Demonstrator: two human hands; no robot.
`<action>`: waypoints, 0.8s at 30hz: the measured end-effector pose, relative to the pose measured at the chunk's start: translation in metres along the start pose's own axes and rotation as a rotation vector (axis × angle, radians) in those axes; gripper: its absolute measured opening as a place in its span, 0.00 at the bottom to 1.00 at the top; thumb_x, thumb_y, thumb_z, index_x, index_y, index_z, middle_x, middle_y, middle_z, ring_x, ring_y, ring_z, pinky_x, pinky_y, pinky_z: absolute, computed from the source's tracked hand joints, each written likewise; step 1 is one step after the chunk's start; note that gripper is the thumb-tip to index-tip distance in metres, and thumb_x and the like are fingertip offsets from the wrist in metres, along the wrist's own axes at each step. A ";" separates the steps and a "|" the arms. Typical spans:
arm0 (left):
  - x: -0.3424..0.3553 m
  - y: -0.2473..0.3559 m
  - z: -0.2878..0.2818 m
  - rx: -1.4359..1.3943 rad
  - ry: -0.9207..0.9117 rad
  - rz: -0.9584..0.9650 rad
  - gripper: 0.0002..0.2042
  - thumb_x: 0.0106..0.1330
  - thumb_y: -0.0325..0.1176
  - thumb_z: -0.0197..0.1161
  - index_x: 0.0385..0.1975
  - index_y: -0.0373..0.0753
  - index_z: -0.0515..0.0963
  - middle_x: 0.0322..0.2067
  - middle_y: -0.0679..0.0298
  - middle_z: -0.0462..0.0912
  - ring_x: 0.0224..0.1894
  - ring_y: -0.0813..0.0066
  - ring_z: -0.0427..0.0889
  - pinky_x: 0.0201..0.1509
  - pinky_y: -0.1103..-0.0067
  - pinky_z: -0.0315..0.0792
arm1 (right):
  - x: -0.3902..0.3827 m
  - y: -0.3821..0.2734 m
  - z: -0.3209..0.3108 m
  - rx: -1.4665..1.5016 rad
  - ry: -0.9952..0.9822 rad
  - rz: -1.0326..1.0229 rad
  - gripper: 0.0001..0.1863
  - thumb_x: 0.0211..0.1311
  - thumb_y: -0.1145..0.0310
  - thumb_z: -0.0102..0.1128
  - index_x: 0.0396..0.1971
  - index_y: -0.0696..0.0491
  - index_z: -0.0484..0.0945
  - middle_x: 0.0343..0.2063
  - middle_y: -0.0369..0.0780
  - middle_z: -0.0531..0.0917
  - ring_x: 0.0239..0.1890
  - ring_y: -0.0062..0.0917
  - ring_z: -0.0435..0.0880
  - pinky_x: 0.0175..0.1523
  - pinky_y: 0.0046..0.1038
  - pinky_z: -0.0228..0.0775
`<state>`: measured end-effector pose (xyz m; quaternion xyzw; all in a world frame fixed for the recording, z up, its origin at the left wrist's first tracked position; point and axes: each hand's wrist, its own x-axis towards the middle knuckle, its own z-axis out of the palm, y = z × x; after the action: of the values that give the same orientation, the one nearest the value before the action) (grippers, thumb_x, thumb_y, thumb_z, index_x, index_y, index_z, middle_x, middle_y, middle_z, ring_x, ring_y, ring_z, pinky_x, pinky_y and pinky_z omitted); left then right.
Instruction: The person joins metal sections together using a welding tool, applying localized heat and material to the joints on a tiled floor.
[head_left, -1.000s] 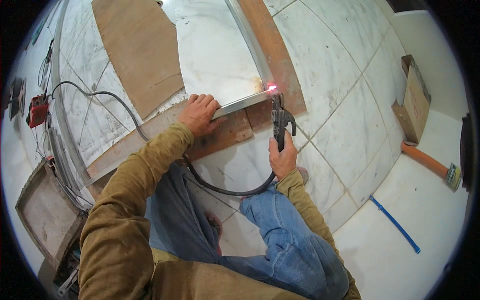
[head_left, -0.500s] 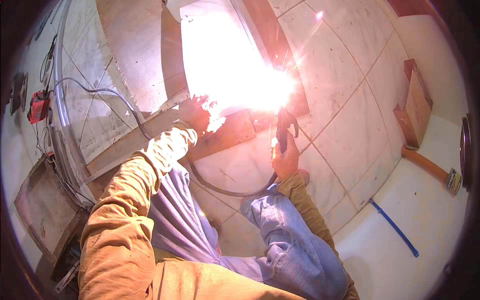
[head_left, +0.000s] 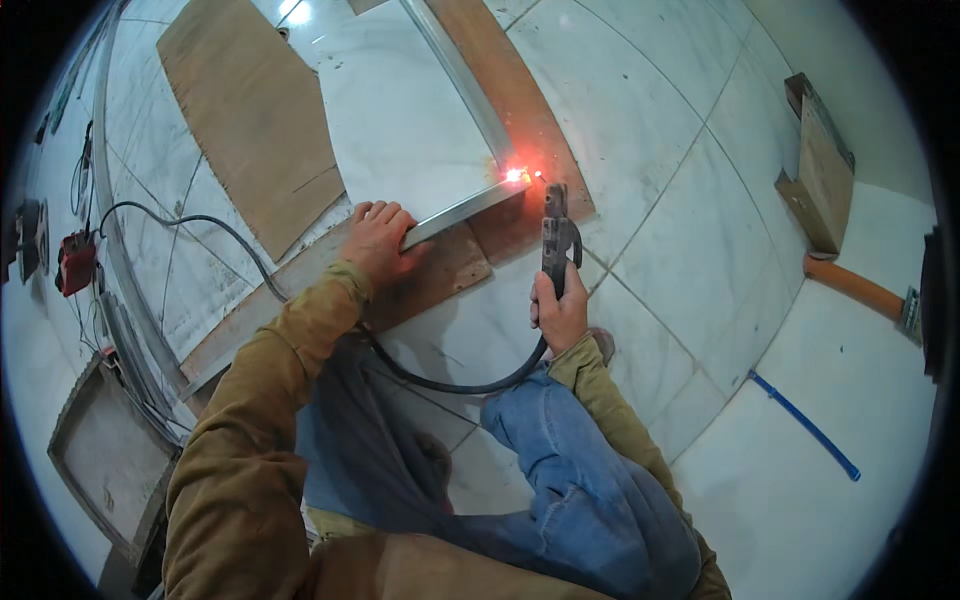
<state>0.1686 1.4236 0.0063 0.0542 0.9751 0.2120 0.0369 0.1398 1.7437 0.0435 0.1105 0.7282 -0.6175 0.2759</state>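
My right hand (head_left: 562, 310) grips a dark welding electrode holder (head_left: 556, 230), fingers closed round its handle. A tiny red-hot tip glows just beyond the holder's far end, a little apart from a bright glowing spot (head_left: 516, 176). That spot lies at the corner where a shiny square metal tube (head_left: 465, 212) meets a second metal tube (head_left: 455, 75). My left hand (head_left: 378, 243) is closed over the near tube's left end; its thumb side is partly hidden. Brown boards (head_left: 532, 105) lie beneath the tubes. From the holder a black cable (head_left: 440, 385) loops left below my left forearm.
A wide brown board (head_left: 250, 120) lies on the tiled floor at the left. Farther left are a red device (head_left: 76, 262) and long metal tubing (head_left: 118, 240). At right stand an open wooden box (head_left: 822, 190), an orange-handled tool (head_left: 855, 287) and a blue strip (head_left: 805, 425).
The blinding arc and sparks have died to a small red glow, revealing the tubes. My right hand has shifted slightly left and nearer the lower tube; both hands keep their hold.
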 end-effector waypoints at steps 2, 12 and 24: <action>0.001 0.001 -0.003 -0.002 -0.037 -0.007 0.19 0.62 0.49 0.73 0.42 0.42 0.79 0.39 0.62 0.78 0.50 0.59 0.77 0.61 0.61 0.66 | 0.000 0.000 0.000 0.001 -0.009 -0.006 0.09 0.76 0.66 0.57 0.46 0.55 0.71 0.24 0.34 0.76 0.16 0.16 0.74 0.18 0.23 0.67; 0.002 0.002 -0.008 0.004 -0.073 -0.004 0.19 0.64 0.47 0.72 0.44 0.39 0.79 0.41 0.58 0.77 0.50 0.57 0.77 0.62 0.62 0.67 | 0.008 0.000 0.003 -0.050 0.004 -0.023 0.10 0.74 0.68 0.58 0.49 0.55 0.74 0.21 0.35 0.77 0.15 0.18 0.75 0.19 0.27 0.68; 0.000 0.000 -0.005 0.023 -0.062 0.002 0.18 0.66 0.50 0.69 0.39 0.40 0.77 0.40 0.60 0.77 0.51 0.59 0.76 0.63 0.62 0.66 | 0.018 0.023 -0.003 -0.156 -0.017 0.033 0.15 0.74 0.65 0.59 0.56 0.55 0.76 0.29 0.38 0.83 0.25 0.21 0.83 0.29 0.30 0.78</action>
<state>0.1680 1.4219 0.0113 0.0621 0.9758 0.1990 0.0660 0.1360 1.7483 0.0146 0.0952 0.7699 -0.5552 0.2999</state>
